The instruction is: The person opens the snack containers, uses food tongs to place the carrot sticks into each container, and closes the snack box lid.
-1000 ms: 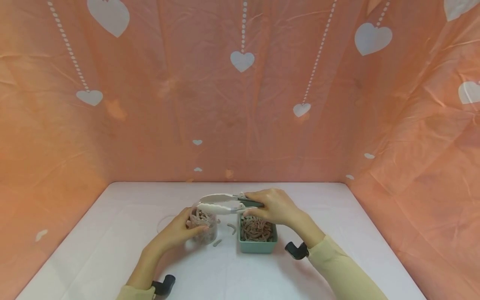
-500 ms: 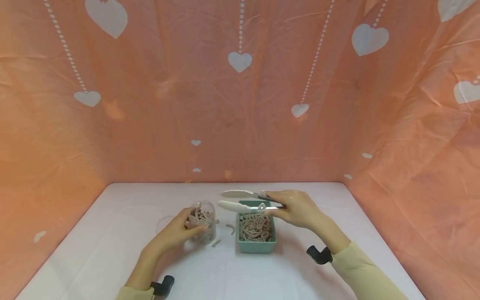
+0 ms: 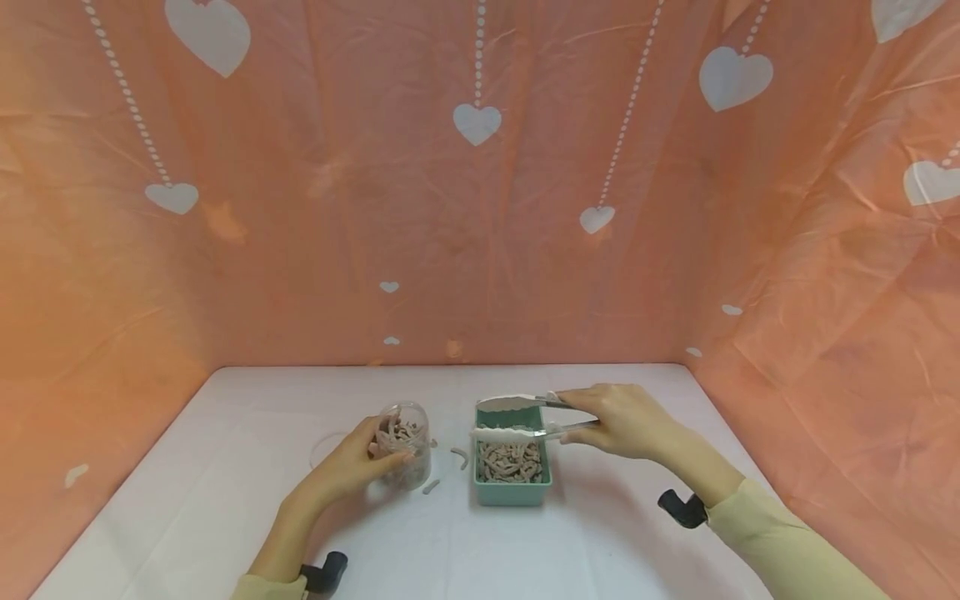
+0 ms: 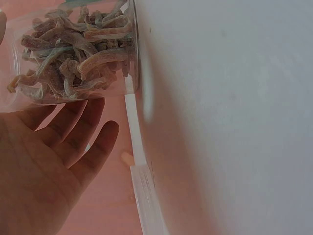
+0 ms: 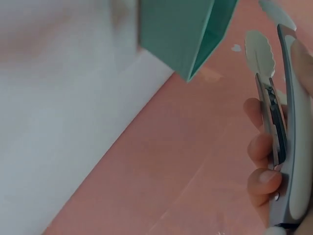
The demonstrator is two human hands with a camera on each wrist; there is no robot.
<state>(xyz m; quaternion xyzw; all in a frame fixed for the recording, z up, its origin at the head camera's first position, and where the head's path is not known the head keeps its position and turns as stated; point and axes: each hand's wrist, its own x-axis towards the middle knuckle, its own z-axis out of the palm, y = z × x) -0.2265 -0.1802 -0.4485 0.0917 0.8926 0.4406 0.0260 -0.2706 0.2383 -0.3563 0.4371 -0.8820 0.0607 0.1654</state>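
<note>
My left hand (image 3: pixel 345 468) grips a clear jar (image 3: pixel 416 477), thumb on its near side. Brown, stick-like dried pieces (image 4: pixel 73 54) partly fill the jar, and it stands upright on the table. My right hand (image 3: pixel 622 423) holds tongs (image 3: pixel 510 435) with pale scalloped tips and grey handles. The tongs reach over a green rectangular box (image 3: pixel 512 495), their tips spread apart, with nothing visible between them. More of the brown pieces (image 3: pixel 513 465) lie in the box's near part; the tongs hide some of its inside.
Two loose brown pieces lie between jar and box: a curved one (image 3: pixel 461 457) and a short one (image 3: pixel 431 487). A clear round lid (image 4: pixel 149 200) lies left of the jar, partly behind my left hand. An orange cloth wall (image 3: pixel 450 250) rises behind the white table (image 3: pixel 450 550).
My right hand has moved the tongs rightward, from above the jar to over the green box. My left hand and the jar have stayed in place.
</note>
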